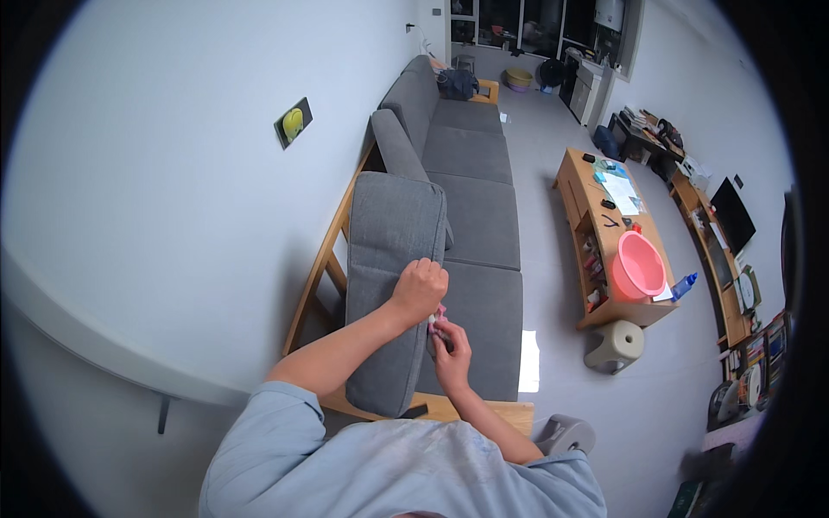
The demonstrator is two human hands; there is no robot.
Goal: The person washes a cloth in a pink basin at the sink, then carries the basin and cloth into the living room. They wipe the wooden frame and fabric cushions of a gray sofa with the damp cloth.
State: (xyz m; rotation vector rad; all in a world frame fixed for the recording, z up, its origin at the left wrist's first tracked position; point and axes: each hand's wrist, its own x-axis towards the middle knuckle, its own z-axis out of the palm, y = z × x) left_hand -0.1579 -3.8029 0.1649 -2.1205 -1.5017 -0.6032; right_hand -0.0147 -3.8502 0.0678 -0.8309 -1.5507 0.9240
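Note:
In the head view a grey fabric back cushion [382, 285] stands on the near end of a grey sofa. My left hand [421, 288] is closed in a fist on the cushion's upper right edge; whether it grips the fabric is hidden. Just below it my right hand [451, 349] pinches a small pink and white item [437, 318], perhaps a cloth, against the cushion's side. Grey seat cushions [476, 324] lie beneath and to the right of my hands.
A wooden armrest [505, 411] runs close before my body. Right of the sofa is a wooden coffee table [599, 239] with a pink basin [639, 265] and a blue bottle [683, 286]. Plastic stools [615, 346] stand near its end. The white wall [194, 226] borders the left side.

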